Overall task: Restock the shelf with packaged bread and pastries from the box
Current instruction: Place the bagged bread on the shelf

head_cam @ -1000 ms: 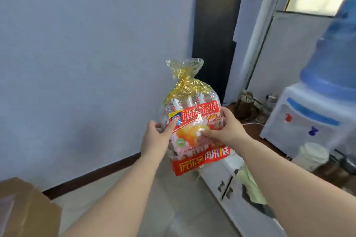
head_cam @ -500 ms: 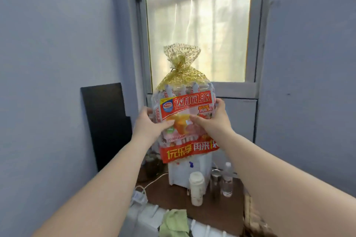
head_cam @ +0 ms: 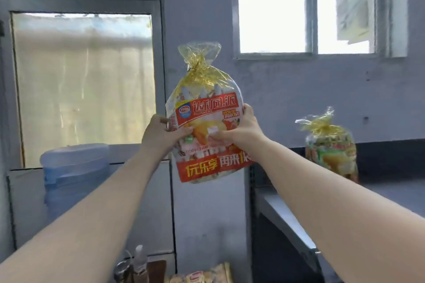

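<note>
Blue-grey wall (head_cam: 287, 89). Bright window (head_cam: 299, 7) upper right, curtained window (head_cam: 82, 85) left. Water jug (head_cam: 73, 174) low left.

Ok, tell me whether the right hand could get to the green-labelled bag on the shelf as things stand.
Probably not yet: the right hand, with the left hand, grips the red-labelled bag. The path to the green-labelled bag on the shelf looks free.

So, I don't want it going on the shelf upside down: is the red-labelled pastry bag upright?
Upright. The red-labelled clear pastry bag has its gold-tied neck at the top, held between the left hand and right hand.
</note>
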A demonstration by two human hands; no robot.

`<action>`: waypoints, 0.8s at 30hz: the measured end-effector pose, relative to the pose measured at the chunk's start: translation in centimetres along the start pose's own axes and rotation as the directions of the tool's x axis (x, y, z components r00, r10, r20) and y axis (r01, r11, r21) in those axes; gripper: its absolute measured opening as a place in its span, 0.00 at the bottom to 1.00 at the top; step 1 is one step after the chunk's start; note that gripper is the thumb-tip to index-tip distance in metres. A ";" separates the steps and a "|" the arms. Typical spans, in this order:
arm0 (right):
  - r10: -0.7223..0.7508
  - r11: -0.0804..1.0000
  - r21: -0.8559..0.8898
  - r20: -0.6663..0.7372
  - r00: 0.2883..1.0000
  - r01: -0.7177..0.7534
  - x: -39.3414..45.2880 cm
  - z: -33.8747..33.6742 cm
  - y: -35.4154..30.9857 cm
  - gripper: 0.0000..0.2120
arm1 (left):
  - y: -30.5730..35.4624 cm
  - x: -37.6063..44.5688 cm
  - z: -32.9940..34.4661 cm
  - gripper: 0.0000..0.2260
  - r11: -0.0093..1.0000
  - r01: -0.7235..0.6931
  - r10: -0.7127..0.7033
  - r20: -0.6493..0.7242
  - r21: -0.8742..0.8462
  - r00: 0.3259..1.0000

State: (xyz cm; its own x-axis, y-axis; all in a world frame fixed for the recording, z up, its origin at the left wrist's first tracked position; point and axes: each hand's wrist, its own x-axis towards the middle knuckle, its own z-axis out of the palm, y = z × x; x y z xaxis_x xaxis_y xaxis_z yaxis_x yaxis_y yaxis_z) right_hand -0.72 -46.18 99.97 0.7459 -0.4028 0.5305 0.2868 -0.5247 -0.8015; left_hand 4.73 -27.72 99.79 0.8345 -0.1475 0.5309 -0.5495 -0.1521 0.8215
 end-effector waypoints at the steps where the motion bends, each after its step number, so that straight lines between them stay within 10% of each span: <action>1: 0.003 0.999 -0.032 -0.022 1.000 -0.004 0.2 -2.7 0.6 0.48 | 1.0 0.1 2.4 0.25 1.000 -0.007 0.008 0.037 -0.021 0.999; 12: 0.178 0.946 -0.213 -0.283 0.942 -0.243 -0.7 -23.4 10.9 0.52 | 5.0 -2.1 25.9 0.23 0.993 0.058 -0.016 0.375 -0.101 0.927; 24: 0.340 0.893 -0.196 -0.295 0.893 -0.405 0.8 -29.4 20.6 0.47 | 2.1 -0.9 37.4 0.21 0.997 0.020 -0.057 0.539 0.073 0.840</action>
State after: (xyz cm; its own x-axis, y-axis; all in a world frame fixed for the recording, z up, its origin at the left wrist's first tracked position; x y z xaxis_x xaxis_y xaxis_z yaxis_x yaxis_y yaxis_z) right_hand -11.88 -79.37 92.03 0.5866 -0.7592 0.2821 -0.1642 -0.4526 -0.8764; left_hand 1.27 -64.43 93.28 0.7106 -0.6424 0.2871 -0.5338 -0.2264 0.8147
